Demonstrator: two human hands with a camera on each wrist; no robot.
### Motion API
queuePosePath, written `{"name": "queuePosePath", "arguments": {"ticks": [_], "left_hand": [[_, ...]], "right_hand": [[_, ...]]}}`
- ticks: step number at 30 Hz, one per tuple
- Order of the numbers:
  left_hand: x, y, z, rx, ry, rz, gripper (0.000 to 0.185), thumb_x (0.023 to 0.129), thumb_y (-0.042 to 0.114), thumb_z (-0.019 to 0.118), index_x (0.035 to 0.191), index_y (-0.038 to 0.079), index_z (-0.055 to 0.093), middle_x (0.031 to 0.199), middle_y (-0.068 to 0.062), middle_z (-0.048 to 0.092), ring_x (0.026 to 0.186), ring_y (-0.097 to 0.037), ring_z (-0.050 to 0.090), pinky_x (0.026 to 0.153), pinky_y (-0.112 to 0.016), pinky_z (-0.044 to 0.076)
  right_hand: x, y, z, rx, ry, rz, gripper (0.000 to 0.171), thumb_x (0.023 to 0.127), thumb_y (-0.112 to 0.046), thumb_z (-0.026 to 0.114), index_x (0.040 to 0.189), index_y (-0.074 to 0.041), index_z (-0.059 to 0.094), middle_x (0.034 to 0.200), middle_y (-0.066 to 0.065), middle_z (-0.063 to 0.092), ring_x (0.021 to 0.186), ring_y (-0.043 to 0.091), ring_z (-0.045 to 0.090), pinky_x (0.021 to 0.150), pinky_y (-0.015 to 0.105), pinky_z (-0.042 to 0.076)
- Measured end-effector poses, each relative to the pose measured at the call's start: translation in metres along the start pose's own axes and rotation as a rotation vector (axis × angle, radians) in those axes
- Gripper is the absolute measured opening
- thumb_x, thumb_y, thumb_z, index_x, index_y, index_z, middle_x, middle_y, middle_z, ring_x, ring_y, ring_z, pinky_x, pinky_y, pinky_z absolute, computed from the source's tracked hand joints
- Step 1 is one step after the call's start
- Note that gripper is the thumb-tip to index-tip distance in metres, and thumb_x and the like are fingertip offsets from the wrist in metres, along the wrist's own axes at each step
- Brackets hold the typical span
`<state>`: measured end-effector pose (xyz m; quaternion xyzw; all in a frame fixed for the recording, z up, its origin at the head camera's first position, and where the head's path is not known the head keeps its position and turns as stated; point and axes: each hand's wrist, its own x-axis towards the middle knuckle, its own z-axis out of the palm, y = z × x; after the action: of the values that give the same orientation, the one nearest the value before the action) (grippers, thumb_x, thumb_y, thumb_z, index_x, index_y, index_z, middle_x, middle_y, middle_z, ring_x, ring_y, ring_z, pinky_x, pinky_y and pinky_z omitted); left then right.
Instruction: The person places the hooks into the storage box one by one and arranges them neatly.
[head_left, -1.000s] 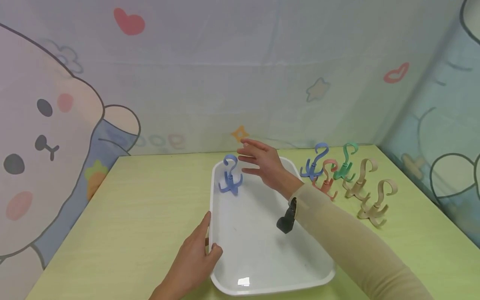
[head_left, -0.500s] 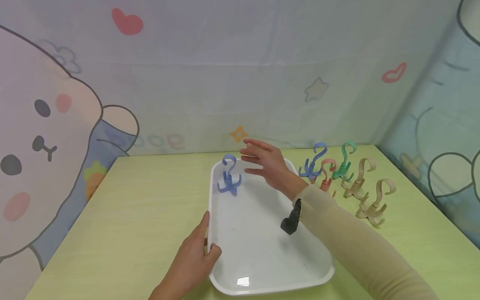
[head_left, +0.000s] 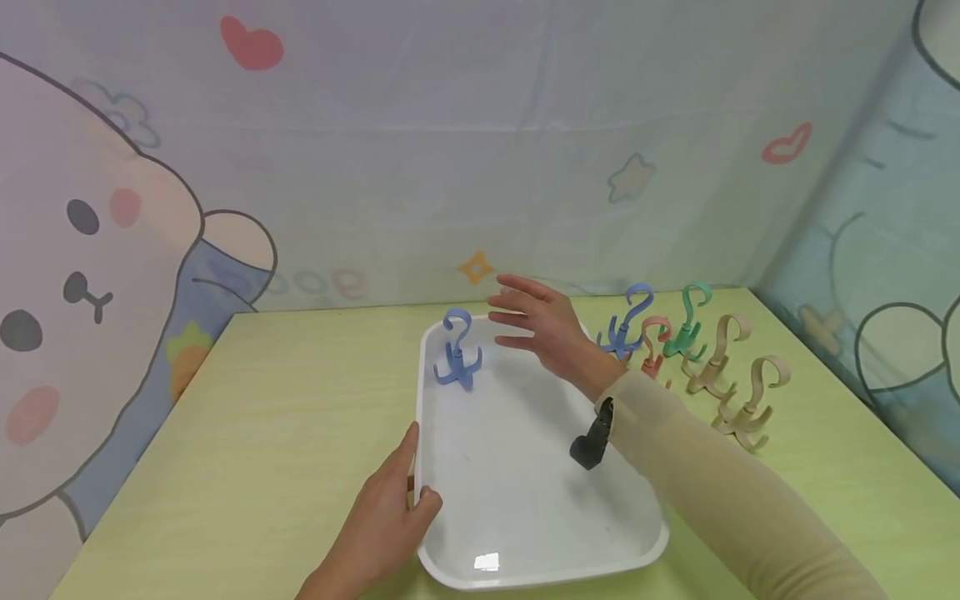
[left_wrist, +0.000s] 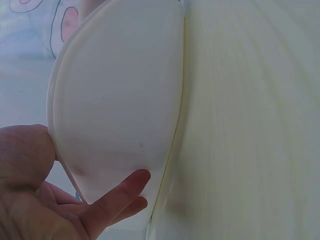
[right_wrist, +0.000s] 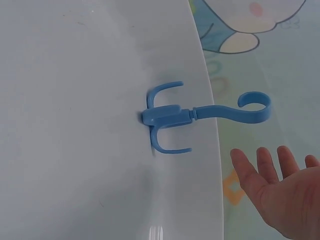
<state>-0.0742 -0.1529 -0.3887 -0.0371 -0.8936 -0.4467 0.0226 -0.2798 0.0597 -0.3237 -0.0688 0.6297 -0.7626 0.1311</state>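
Centre of the head view: a white tray on a pale green surface, long side running from lower centre toward the middle of the frame.

Left hand at the tray's near left edge, lower centre of the frame — thumb curled over the rim, fingers along the outside wall, gripping it. Same grip in the left wrist view: thumb on the inner side of the tray, fingers beneath its wall.

Right hand above the tray's far end, middle of the frame — fingers spread and straight, palm facing left, holding nothing. Also seen at the lower right of the right wrist view, fingers extended, clear of everything.

Blue four-prong hook upright inside the tray's far left corner, just left of the right hand and apart from it. In the right wrist view, prongs resting on the tray floor, curled top reaching past the rim.

Right of the tray, in the right-middle of the head view, standing in a cluster on the surface: another blue hook, a pink hook, a green hook, two beige hooks.

A beige sleeve on the right arm, a black wrist device at its cuff.
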Motion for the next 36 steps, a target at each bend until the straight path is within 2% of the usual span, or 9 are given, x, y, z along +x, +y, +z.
{"name": "queuePosePath", "arguments": {"ticks": [12, 23, 36], "left_hand": [[0.001, 0.0, 0.0, 0.004, -0.001, -0.012, 0.081, 0.09, 0.008, 0.056, 0.166, 0.0, 0.028, 0.163, -0.022, 0.045, 0.118, -0.035, 0.073, 0.09, -0.039, 0.062], [0.001, 0.001, -0.001, -0.027, -0.018, -0.034, 0.083, 0.09, 0.008, 0.056, 0.167, 0.0, 0.026, 0.165, -0.023, 0.042, 0.12, -0.037, 0.072, 0.085, -0.037, 0.064], [0.0, 0.001, 0.0, 0.004, -0.004, -0.021, 0.082, 0.09, 0.008, 0.056, 0.166, -0.001, 0.027, 0.162, -0.022, 0.046, 0.118, -0.035, 0.073, 0.088, -0.037, 0.062]], "right_hand": [[-0.007, -0.004, -0.005, -0.046, -0.003, -0.039, 0.047, 0.107, -0.015, 0.059, 0.154, -0.016, 0.056, 0.152, 0.02, 0.06, 0.139, 0.036, 0.061, 0.108, 0.056, 0.053], [-0.014, -0.005, -0.006, -0.062, 0.002, -0.056, 0.046, 0.107, -0.014, 0.059, 0.153, -0.016, 0.057, 0.152, 0.018, 0.06, 0.138, 0.036, 0.061, 0.107, 0.057, 0.054], [-0.018, -0.011, -0.006, -0.081, -0.016, -0.093, 0.047, 0.107, -0.014, 0.058, 0.155, -0.014, 0.055, 0.153, 0.021, 0.058, 0.138, 0.037, 0.061, 0.107, 0.056, 0.054]]}}
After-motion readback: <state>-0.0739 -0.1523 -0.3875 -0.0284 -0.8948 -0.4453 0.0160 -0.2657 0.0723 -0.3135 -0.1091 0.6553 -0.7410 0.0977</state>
